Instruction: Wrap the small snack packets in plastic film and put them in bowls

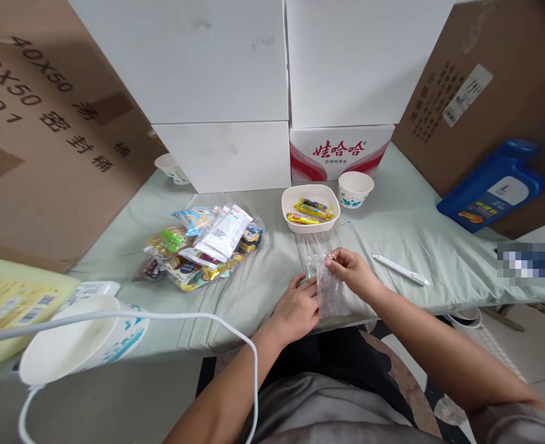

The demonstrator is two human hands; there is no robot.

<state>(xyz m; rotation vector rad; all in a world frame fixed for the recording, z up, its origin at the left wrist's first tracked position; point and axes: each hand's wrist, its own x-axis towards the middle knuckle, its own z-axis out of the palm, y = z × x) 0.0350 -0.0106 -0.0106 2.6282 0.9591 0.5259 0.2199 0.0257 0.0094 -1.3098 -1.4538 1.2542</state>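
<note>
A clear plastic bag (328, 290) lies at the table's near edge between my hands. My left hand (295, 308) rests on its left side with fingers curled against the plastic. My right hand (353, 271) pinches the bag's top edge. Just beyond stands a white square bowl (310, 227) holding two or three small snack sticks in yellow wrappers. To the left a heap of assorted snack packets (203, 246) sits in clear wrap.
A white paper cup (354, 188) stands next to the bowl, a white pen-like tool (401, 269) to the right, a blue bottle (492, 185) lying far right. White and brown cardboard boxes wall the back. A large paper bowl (76, 345) and white cable (161, 317) sit near left.
</note>
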